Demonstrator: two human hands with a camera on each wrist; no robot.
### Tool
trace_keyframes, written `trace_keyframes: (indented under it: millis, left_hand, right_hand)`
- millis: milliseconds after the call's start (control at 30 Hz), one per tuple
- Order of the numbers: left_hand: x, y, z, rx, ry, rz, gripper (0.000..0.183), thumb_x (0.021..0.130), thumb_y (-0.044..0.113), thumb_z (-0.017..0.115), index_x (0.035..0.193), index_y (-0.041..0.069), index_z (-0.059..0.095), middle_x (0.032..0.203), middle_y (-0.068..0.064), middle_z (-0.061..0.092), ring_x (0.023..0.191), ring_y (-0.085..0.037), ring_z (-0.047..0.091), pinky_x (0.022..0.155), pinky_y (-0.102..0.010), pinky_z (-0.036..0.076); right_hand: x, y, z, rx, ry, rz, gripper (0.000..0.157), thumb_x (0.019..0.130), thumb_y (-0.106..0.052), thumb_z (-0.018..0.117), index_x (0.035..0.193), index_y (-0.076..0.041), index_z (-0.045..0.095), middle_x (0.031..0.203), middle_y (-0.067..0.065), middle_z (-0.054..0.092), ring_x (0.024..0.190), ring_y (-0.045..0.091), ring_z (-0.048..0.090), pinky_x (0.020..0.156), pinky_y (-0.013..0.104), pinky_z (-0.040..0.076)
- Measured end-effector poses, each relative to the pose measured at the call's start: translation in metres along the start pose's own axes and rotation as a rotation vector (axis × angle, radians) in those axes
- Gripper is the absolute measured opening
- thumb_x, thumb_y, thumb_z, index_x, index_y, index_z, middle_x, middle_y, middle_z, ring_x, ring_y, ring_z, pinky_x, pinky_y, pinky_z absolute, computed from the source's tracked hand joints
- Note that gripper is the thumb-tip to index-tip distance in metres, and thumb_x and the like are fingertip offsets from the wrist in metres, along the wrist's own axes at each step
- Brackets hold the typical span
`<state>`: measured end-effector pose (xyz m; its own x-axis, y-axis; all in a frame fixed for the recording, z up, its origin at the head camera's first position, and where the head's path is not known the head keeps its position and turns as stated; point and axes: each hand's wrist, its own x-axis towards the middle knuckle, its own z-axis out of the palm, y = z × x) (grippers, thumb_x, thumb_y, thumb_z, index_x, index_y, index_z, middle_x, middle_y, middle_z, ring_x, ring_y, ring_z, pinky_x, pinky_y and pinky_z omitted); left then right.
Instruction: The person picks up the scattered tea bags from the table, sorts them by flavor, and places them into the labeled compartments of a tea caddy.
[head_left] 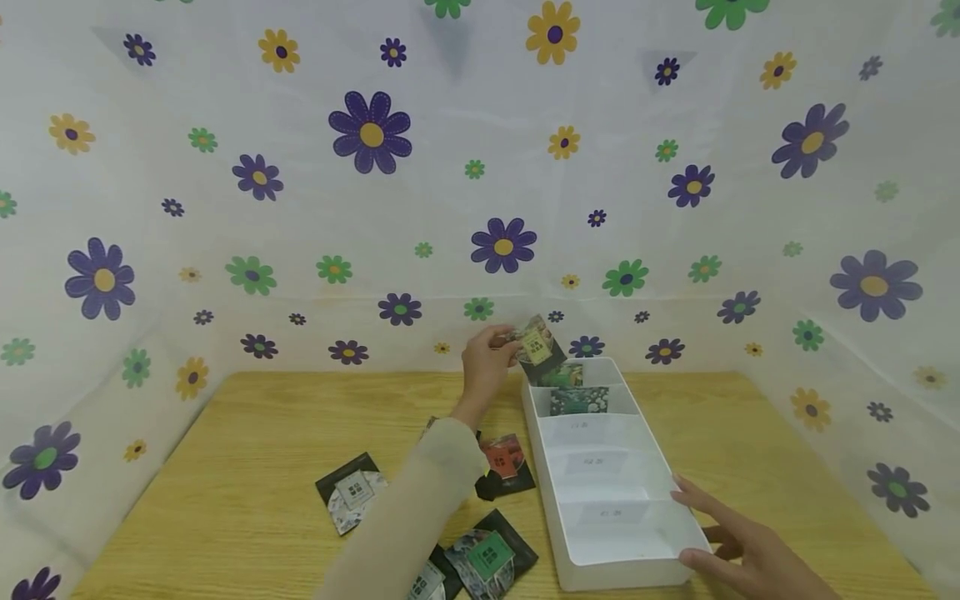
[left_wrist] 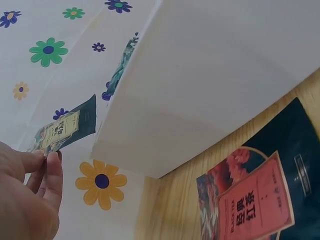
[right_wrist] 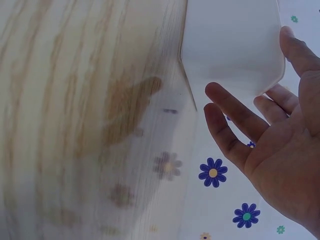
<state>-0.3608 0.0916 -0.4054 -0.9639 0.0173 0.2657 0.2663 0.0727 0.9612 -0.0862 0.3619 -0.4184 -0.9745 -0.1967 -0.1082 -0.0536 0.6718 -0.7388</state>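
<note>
At the far left corner of the white box (head_left: 618, 533), the left hand (head_left: 487, 364) pinched a yellow-labelled sachet (head_left: 537, 350), tilted over the rim. The right hand (head_left: 750, 546), fingers spread apart, touched the box's near right corner. Inside the box, one sachet (head_left: 581, 402) stood in the second compartment from the far end, another (head_left: 570, 375) in the farthest, partly covered by the pinched one. Left of the box lay a red-labelled sachet (head_left: 510, 467), a green-labelled sachet (head_left: 491, 557) and, farther off, a white-labelled sachet (head_left: 352, 492); the left sleeve (head_left: 412, 517) crossed above them, hiding parts of that side.
</note>
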Motion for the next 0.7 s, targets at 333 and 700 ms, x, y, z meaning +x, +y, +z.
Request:
trace_keyframes:
  millis: [333,700]
  left_hand:
    - [-0.01,-0.004,0.011,0.064,-0.068,0.073,0.021,0.089,0.004,0.06,0.11,0.003,0.065,0.093,-0.009,0.066,0.076,-0.023,0.064,0.066,-0.032,0.054]
    - [-0.015,-0.004,0.019,0.374,-0.176,0.182,0.017,0.096,0.016,0.053,0.104,0.013,0.068,0.086,0.001,0.066,0.069,-0.01,0.058,0.062,-0.028,0.047]
  right_hand:
    - [0.001,-0.003,0.0,0.028,-0.008,0.023,0.069,0.092,-0.03,0.06,0.149,-0.017,0.023,0.147,0.027,0.022,0.091,0.011,0.063,0.072,0.027,0.052]
    - [0.001,-0.004,0.001,0.003,0.011,0.017,0.069,0.091,-0.031,0.06,0.148,-0.017,0.025,0.146,0.026,0.024,0.093,0.015,0.064,0.072,0.025,0.052]
